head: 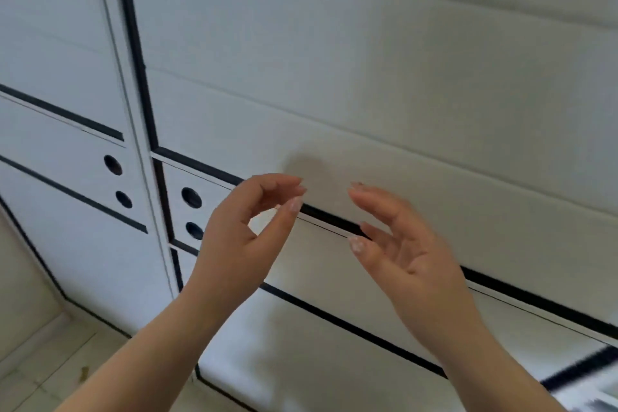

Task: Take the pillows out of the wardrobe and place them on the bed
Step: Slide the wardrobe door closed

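Pillows out of sight behind the shut white wardrobe (368,84), black-trimmed with round finger holes, blurred lower right. Left hand (244,231) and right hand (398,244) are raised before it, fingers loosely curled, holding nothing.

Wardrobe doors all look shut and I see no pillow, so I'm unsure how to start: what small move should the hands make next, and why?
Probably move the left hand to the round finger holes just beside it and pull that wardrobe door open. Both hands are empty, the right hand hovering open in front of the closed white panels, and no pillow shows. Which panel those holes open is unclear.
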